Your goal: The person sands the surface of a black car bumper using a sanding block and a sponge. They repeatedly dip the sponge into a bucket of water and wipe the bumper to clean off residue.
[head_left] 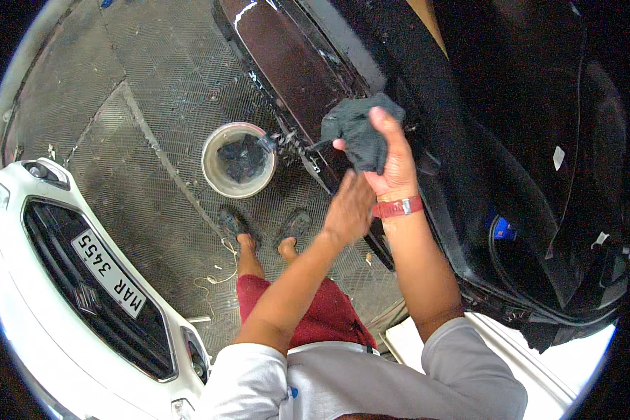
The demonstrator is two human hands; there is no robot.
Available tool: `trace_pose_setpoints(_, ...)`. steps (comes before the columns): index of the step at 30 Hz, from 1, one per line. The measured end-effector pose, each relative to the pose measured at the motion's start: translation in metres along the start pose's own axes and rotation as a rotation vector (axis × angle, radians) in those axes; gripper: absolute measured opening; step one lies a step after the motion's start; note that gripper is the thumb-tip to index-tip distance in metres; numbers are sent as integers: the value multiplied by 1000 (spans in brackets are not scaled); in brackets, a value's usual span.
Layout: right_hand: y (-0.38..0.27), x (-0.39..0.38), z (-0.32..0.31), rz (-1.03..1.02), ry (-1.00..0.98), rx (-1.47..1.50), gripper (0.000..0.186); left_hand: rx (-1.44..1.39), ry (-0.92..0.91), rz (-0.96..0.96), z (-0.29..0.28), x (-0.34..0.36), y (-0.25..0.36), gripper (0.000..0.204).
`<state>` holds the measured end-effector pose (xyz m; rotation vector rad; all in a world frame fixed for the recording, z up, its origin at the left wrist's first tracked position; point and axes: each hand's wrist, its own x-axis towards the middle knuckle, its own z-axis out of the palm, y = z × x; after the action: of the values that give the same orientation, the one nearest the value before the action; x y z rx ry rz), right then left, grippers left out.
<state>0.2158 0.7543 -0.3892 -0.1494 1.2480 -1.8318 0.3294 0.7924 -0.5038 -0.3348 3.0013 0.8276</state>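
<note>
A dark grey cloth [362, 129] is bunched in my right hand [393, 164], thumb up along its near side. A red watch circles that wrist. My left hand [350, 210] is just left of the watch, close to the right wrist and below the cloth. Its fingers are smeared by motion, and I cannot tell whether it touches the right hand. The cloth is above the edge of a dark maroon car panel [294, 63], and a loose end hangs off its left side.
A round pale bucket [213, 178] with something dark inside stands on the textured floor [161, 98], left of the panel. A white car's front [56, 294] is at the left. Black car interior trim [497, 140] fills the right. A thin cord [213, 281] lies near my feet.
</note>
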Motion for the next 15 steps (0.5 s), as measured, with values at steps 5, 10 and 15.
trace_pose_setpoints(5,-3,26,1,-54,-87,-537,47,87,161,-187,-43,32,-82,71)
trace_pose_setpoints(10,3,59,16,-376,-250,-1027,46,456,435,-520,-84,103,-153,72)
trace_pose_setpoints(15,6,94,33,-666,-455,-1460,69,181,53,-279,-19,42,-61,71)
